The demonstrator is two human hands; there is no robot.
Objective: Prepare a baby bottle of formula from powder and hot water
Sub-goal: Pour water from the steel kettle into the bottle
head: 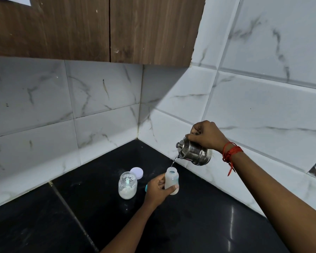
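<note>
A translucent baby bottle [171,180] stands upright on the black counter [199,221], uncapped, with whitish liquid inside. My left hand [158,190] is wrapped around its left side. My right hand [207,135] grips the top handle of a steel kettle [195,153], tilted spout-down to the left above the bottle. A thin stream of water [174,162] falls from the spout into the bottle's mouth. Left of the bottle is an open glass jar [127,187] with white powder and a scoop inside.
The jar's pale lilac lid [136,172] lies behind the jar. A teal piece [146,188] peeks out behind my left hand. Marble-look tiled walls meet in a corner close behind, and brown wooden cabinets [98,28] hang overhead.
</note>
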